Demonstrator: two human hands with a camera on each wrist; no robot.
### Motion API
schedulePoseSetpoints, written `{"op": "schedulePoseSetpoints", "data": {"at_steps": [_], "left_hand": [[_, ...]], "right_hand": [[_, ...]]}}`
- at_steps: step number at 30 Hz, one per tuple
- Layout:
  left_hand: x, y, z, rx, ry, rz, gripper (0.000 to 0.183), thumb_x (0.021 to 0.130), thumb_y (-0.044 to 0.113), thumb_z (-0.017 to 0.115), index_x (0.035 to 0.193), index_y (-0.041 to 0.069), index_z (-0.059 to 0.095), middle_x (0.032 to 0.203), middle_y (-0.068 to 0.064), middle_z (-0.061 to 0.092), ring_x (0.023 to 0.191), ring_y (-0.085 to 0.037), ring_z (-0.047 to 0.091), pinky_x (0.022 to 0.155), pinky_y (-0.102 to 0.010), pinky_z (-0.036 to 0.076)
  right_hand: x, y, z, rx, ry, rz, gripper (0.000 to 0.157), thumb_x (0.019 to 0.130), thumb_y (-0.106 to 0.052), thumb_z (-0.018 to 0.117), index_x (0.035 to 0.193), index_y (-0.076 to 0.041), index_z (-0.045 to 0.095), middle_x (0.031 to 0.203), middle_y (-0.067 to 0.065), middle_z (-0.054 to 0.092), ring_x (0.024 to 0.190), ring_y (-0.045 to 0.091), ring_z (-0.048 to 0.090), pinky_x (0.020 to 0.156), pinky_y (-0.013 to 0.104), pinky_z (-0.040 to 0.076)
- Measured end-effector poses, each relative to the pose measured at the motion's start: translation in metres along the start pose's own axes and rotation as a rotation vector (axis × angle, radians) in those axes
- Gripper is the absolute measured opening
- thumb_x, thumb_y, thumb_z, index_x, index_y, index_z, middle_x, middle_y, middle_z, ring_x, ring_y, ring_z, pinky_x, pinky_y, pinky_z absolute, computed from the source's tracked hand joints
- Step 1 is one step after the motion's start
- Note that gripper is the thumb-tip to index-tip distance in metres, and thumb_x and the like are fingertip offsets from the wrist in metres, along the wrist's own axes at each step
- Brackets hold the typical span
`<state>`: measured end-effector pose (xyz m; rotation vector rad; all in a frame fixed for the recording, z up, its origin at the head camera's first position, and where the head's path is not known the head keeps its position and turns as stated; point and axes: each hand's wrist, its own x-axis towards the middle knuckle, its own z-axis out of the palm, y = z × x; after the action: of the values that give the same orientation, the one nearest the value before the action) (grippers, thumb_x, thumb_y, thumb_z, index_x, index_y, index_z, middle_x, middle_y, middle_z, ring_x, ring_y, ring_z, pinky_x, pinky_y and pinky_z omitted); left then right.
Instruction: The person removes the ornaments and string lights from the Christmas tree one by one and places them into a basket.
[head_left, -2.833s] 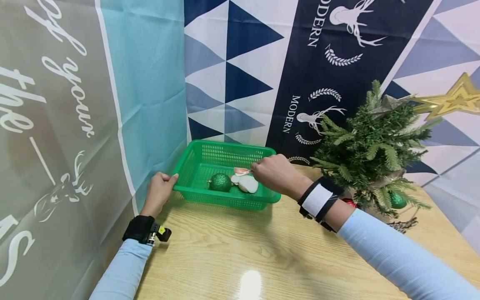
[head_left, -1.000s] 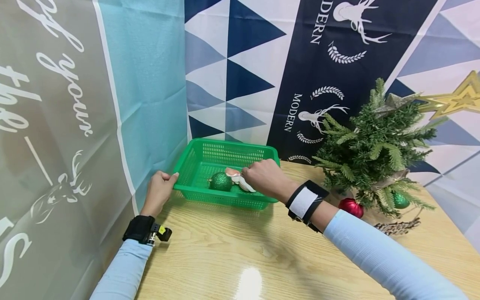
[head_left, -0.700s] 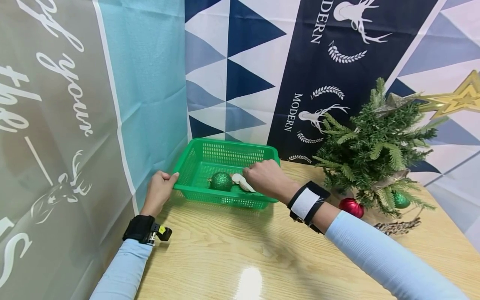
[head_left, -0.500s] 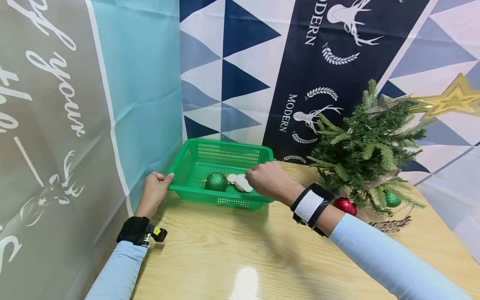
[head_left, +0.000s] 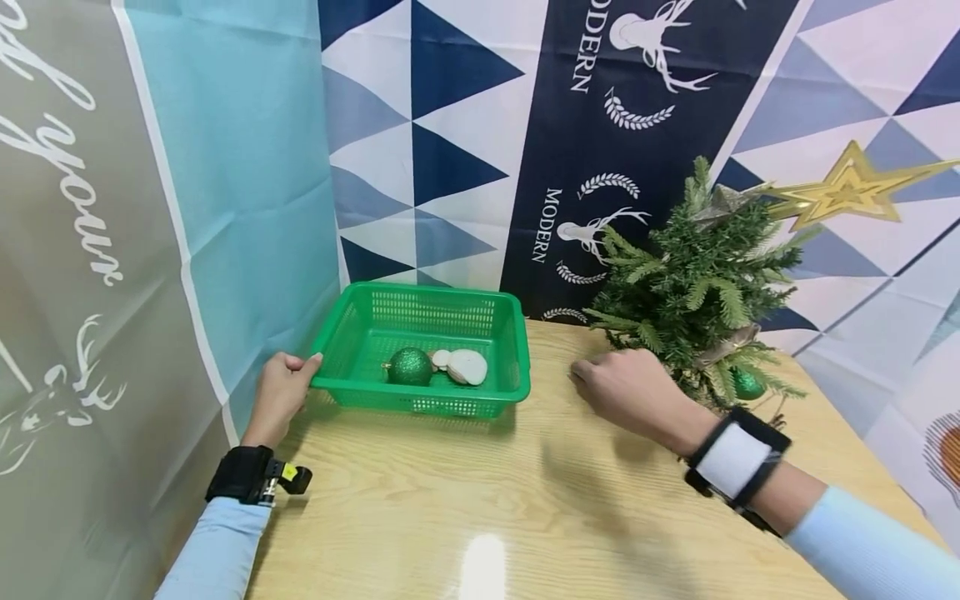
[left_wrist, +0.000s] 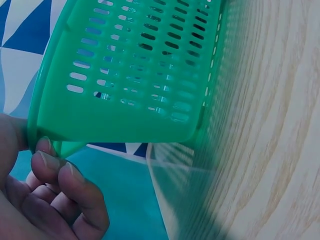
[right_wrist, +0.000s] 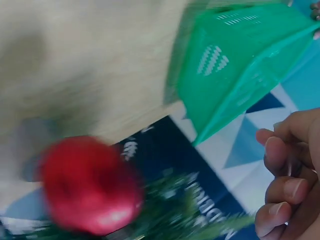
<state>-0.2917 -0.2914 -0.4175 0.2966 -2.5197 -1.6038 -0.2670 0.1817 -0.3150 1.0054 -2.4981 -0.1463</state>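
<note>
The green plastic basket [head_left: 420, 398] stands on the table near the corner. My left hand [head_left: 281, 397] pinches its left rim, thumb on top and fingers curled beneath, as the left wrist view shows. Inside lie a green glitter ball ornament [head_left: 409, 367] and, beside it, a small pale disc [head_left: 441, 359] against a larger pale oval piece [head_left: 467, 367]. My right hand [head_left: 637, 390] is over the table between the basket and the small Christmas tree [head_left: 705, 292]. In the right wrist view its fingers are loosely curled, with nothing seen between them.
A red ball ornament [right_wrist: 90, 185], blurred, is by the tree in the right wrist view. A green ball [head_left: 747, 383] hangs low on the tree, and a gold star [head_left: 843, 193] sticks out at its top. Patterned cloth [head_left: 247, 167] covers the walls behind the wooden table [head_left: 420, 500].
My right hand has left the basket and moved right towards the tree. The orange-pink piece seen among the pale pieces earlier no longer shows clearly. My left hand keeps the rim.
</note>
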Motion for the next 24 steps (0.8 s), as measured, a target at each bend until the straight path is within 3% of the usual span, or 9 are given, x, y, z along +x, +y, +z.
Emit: {"op": "schedulePoseSetpoints", "data": {"at_steps": [6,8,14,19,24], "left_hand": [[-0.001,0.004,-0.001,0.051,-0.012,-0.001,0.043,0.109,0.041,0.051,0.116,0.000,0.045,0.079,-0.008,0.046,0.055,-0.017,0.040,0.058,-0.037,0.044],[-0.001,0.006,-0.001,0.056,-0.003,-0.004,0.043,0.109,0.041,0.052,0.116,-0.001,0.046,0.077,-0.008,0.048,0.055,-0.017,0.042,0.057,-0.037,0.045],[-0.002,0.008,-0.003,0.053,-0.004,-0.009,0.043,0.108,0.040,0.053,0.114,-0.002,0.046,0.077,-0.007,0.050,0.054,-0.015,0.045,0.054,-0.036,0.046],[-0.003,0.006,-0.003,0.068,-0.019,-0.011,0.043,0.109,0.040,0.051,0.117,-0.002,0.046,0.074,-0.007,0.048,0.054,-0.017,0.044,0.057,-0.037,0.046],[-0.002,0.004,-0.002,0.064,-0.008,0.002,0.045,0.109,0.042,0.051,0.119,-0.002,0.046,0.074,-0.007,0.050,0.053,-0.016,0.045,0.056,-0.038,0.046]], "right_hand": [[-0.056,0.023,-0.018,0.099,0.081,0.120,0.003,0.092,-0.014,0.074,0.091,-0.017,0.077,0.066,-0.011,0.064,0.047,-0.004,0.039,0.041,0.023,0.039],[-0.068,0.030,-0.022,0.109,0.094,0.177,0.005,0.092,-0.015,0.075,0.095,-0.015,0.079,0.065,-0.012,0.063,0.045,-0.004,0.037,0.040,0.023,0.036],[-0.095,0.046,-0.032,0.069,0.122,0.363,0.010,0.093,-0.014,0.073,0.090,-0.005,0.072,0.051,-0.012,0.040,0.041,0.003,0.032,0.036,0.024,0.029],[-0.104,0.052,-0.039,0.075,0.106,0.446,0.018,0.095,-0.017,0.072,0.086,-0.003,0.066,0.052,-0.008,0.046,0.039,0.005,0.036,0.035,0.023,0.032],[-0.104,0.057,-0.040,0.159,0.064,0.509,0.020,0.099,-0.021,0.071,0.096,-0.001,0.072,0.053,-0.007,0.049,0.040,0.007,0.039,0.035,0.026,0.033]]}}
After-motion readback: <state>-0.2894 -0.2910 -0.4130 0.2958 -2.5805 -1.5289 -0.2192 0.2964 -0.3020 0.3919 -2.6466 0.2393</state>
